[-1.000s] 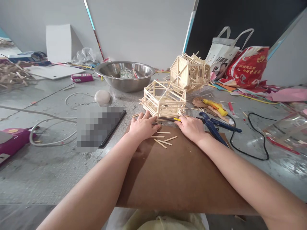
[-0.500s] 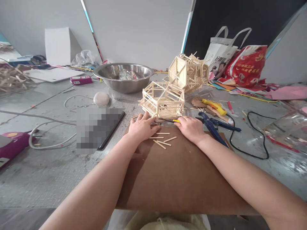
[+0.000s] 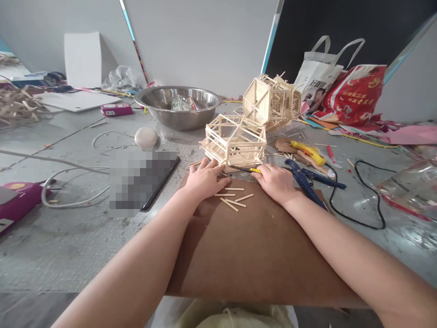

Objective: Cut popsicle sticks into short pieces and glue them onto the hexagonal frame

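Near the far edge of the brown board [image 3: 259, 250] stands a six-sided open frame [image 3: 235, 141] made of thin wooden sticks. My left hand [image 3: 206, 181] lies palm down with its fingers spread, the fingertips at the frame's near left base. Wrapped closed, my right hand [image 3: 277, 183] holds a thin dark tool with a yellow part [image 3: 255, 170]. The tool's dark tip points left along the base of the frame; its exact kind is unclear. Several short wooden sticks [image 3: 235, 196] lie loose on the board between my hands.
A larger stick structure [image 3: 266, 102] stands behind, beside a steel basin [image 3: 179, 109]. Blue pliers-like cutters [image 3: 309, 187] and a yellow-handled tool [image 3: 309, 152] with a black cord lie right. A phone-like black slab [image 3: 160, 184], cable and white round object [image 3: 146, 137] are left.
The whole view has shifted slightly, so things appear a little farther right. Both hands keep nearly the same places, and more of the dark tool's tip shows beside the frame.
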The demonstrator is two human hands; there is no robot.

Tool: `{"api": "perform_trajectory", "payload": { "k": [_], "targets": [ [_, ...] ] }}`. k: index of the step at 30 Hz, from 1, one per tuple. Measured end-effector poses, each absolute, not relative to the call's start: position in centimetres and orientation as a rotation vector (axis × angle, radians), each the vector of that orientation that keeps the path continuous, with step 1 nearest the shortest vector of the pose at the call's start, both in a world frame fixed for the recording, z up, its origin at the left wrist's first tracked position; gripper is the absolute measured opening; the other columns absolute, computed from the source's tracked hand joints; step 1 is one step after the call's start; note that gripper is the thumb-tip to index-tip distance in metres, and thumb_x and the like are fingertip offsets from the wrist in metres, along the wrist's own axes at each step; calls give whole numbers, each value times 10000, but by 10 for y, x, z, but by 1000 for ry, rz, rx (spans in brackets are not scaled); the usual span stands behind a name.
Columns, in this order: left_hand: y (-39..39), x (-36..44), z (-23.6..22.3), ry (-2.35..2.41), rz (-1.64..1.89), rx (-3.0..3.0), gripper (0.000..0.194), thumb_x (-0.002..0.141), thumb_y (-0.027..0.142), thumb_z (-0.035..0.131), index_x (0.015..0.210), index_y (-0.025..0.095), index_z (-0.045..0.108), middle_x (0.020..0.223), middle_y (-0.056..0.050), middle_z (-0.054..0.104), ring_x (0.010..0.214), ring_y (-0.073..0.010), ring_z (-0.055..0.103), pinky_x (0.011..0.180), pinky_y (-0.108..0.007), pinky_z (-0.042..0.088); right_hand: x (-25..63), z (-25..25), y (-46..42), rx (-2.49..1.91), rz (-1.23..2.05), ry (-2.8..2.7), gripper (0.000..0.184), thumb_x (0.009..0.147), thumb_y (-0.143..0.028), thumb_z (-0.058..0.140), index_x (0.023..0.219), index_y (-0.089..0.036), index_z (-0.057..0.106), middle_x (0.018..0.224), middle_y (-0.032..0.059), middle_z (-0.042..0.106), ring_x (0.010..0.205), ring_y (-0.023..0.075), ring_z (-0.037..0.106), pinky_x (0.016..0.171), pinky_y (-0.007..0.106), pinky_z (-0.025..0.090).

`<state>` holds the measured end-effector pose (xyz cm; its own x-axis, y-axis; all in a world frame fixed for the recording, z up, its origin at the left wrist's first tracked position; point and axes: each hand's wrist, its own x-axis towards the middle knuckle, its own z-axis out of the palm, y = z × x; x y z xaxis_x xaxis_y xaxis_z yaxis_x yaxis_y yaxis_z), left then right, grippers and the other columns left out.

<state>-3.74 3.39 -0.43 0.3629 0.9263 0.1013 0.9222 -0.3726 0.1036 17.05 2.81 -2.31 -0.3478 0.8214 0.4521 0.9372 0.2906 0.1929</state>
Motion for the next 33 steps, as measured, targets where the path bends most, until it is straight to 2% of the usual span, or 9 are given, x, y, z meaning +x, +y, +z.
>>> {"api": "perform_trajectory", "payload": {
  "k": [9, 33],
  "targets": [
    [35, -37, -6, 1758, 244, 2578, 427, 720, 549, 315, 1014, 285, 477, 1122, -25, 448, 1074, -254, 317, 857, -468, 273, 167, -17, 27, -1681, -618, -2348, 336, 826, -402, 302, 749, -170, 533, 694, 44, 616, 619, 163, 570, 457, 254, 172],
    [34, -35, -3, 1810, 177, 2572, 467, 711, 573, 304, 1053, 302, 470, 1136, -20, 458, 1102, -266, 309, 870, -478, 249, 164, -14, 27, -1718, -553, -2390, 328, 812, -413, 322, 752, -186, 550, 704, 33, 632, 625, 173, 585, 445, 246, 201]
  ]
}}
